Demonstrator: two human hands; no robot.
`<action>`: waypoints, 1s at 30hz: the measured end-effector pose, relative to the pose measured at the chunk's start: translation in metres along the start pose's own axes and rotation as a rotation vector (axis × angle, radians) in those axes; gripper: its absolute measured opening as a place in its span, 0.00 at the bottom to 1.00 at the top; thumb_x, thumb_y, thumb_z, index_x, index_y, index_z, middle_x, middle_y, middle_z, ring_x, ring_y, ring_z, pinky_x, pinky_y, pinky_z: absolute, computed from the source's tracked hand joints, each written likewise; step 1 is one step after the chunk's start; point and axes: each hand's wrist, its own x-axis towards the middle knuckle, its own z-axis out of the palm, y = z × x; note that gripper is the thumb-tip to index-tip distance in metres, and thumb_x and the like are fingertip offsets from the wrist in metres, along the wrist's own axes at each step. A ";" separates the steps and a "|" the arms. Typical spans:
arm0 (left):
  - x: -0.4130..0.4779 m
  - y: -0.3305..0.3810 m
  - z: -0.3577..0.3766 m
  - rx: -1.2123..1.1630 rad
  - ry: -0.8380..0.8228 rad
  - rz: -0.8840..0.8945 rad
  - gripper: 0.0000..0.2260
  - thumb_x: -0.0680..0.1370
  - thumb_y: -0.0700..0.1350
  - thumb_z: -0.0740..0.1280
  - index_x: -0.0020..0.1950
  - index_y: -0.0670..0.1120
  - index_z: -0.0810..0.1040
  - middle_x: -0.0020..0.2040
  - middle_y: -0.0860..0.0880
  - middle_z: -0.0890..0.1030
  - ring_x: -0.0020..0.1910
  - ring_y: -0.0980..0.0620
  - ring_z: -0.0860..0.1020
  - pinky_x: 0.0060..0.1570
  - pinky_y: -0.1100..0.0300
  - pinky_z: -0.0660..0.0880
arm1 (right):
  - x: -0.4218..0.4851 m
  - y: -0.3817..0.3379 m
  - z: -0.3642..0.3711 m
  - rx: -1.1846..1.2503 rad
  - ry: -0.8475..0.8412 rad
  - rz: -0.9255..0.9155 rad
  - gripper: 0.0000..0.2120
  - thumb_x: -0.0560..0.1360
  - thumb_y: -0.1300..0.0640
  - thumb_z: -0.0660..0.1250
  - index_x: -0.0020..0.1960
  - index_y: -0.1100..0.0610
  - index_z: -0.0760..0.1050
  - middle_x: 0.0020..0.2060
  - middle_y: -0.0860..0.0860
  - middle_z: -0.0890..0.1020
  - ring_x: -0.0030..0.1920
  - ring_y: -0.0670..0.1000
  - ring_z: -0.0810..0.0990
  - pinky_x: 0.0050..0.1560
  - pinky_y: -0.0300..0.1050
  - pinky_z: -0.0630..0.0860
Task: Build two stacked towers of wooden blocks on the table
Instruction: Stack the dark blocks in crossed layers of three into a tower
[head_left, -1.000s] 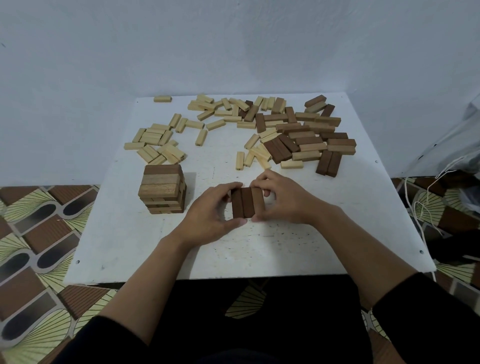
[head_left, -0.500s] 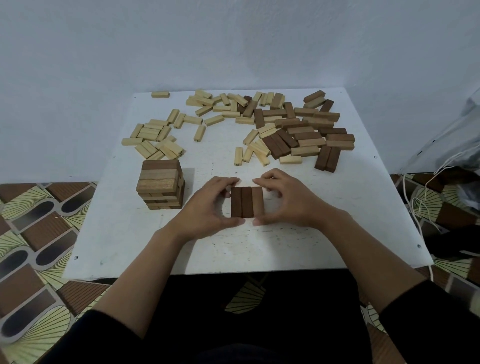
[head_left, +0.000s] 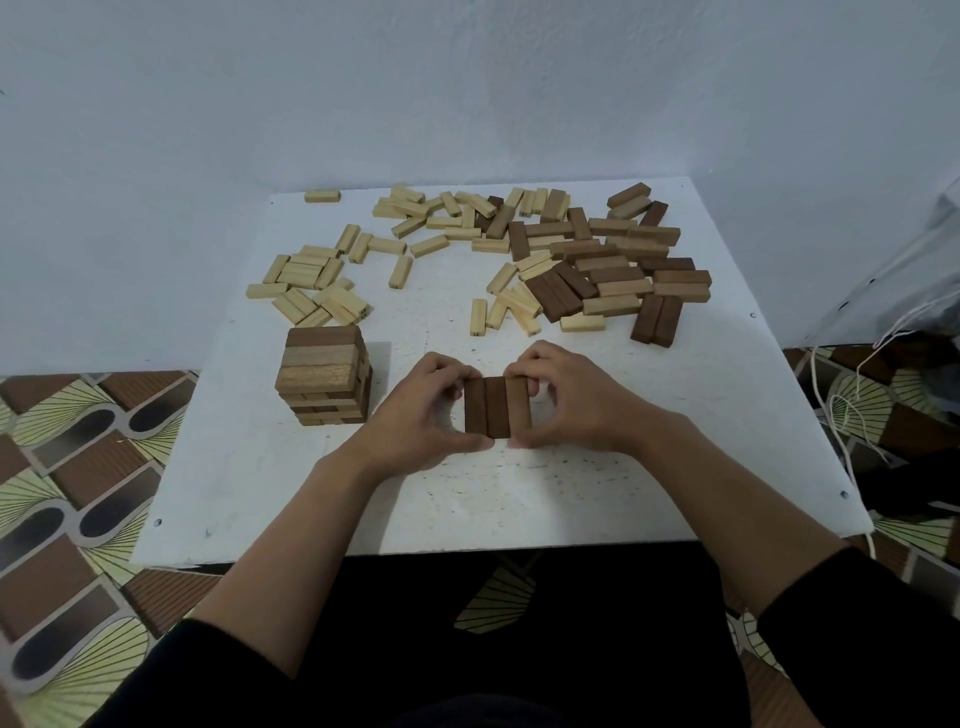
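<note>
One short tower (head_left: 324, 374) is standing; left hand (head_left: 421, 415) and right hand (head_left: 576, 405) are pinching the second's three-block base (head_left: 496, 406), loose blocks (head_left: 597, 260) waiting

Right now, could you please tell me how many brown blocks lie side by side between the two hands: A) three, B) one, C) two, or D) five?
A: three brown blocks lie flat, edge to edge, pinched between the left hand and the right hand.
</note>
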 end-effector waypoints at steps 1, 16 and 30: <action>0.001 0.000 -0.001 0.010 -0.002 -0.001 0.30 0.67 0.48 0.83 0.66 0.49 0.77 0.57 0.51 0.72 0.54 0.56 0.73 0.53 0.70 0.69 | 0.001 0.000 0.000 0.005 0.002 -0.003 0.27 0.64 0.49 0.82 0.61 0.52 0.78 0.50 0.45 0.72 0.43 0.35 0.69 0.40 0.33 0.63; 0.005 0.004 0.002 0.059 0.025 0.013 0.30 0.65 0.52 0.84 0.63 0.50 0.78 0.55 0.54 0.73 0.51 0.53 0.74 0.50 0.60 0.73 | 0.003 -0.001 0.000 0.003 -0.011 -0.031 0.32 0.62 0.45 0.83 0.63 0.51 0.79 0.49 0.43 0.72 0.44 0.33 0.69 0.40 0.33 0.63; 0.007 0.002 0.002 -0.053 0.017 0.002 0.32 0.62 0.47 0.85 0.64 0.48 0.80 0.53 0.47 0.71 0.50 0.51 0.72 0.53 0.63 0.73 | 0.007 0.002 0.001 0.001 -0.006 -0.039 0.30 0.62 0.42 0.83 0.60 0.52 0.81 0.48 0.40 0.71 0.44 0.36 0.70 0.39 0.32 0.63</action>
